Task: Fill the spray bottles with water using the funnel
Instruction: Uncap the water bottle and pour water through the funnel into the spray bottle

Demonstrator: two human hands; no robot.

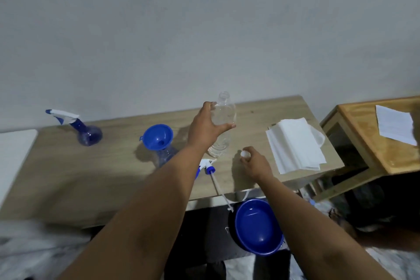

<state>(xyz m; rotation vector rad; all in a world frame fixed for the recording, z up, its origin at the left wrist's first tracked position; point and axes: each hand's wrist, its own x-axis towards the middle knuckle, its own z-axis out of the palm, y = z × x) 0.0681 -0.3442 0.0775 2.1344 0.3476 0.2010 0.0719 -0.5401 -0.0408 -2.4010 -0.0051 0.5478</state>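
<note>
Head view: left hand (pixel 205 127) fingers wrapped round uncapped clear water bottle (pixel 221 125); right hand (pixel 251 161) pinches white cap (pixel 245 153).
Bottle likely thin, light, crushable: hold mid-body gently.

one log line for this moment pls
left hand grips open water bottle | right hand pinches white cap | funnel in uncapped spray bottle | pour not begun

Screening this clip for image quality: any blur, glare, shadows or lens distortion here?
Head view: wide-angle bending curves the table edges; the lower left corner is smeared; both hands, left and right, cast soft shadows on the tabletop; a small highlight glints in the blue bowl; the clear bottle reads faintly against the wall.
</note>
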